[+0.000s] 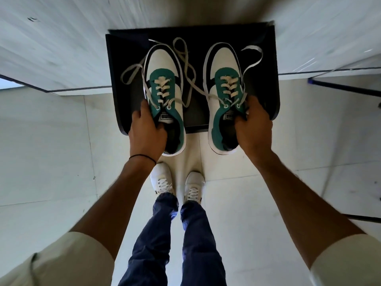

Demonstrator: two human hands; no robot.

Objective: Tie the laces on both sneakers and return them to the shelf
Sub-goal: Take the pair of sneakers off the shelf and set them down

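Observation:
Two white and green sneakers point away from me over a black shelf (121, 83). My left hand (146, 131) grips the left sneaker (165, 79) at its collar, fingers inside the opening. My right hand (253, 126) grips the right sneaker (223, 67) the same way. Both heels stick out past the shelf's front edge. The pale laces (186, 58) are untied and trail loose over the shelf, between the shoes and off to either side.
The shelf stands against a white wall (61, 48). Pale floor tiles (51, 151) spread below, where my own feet in white shoes (177, 186) stand just in front of the shelf. A dark metal frame (346, 87) sits at the right.

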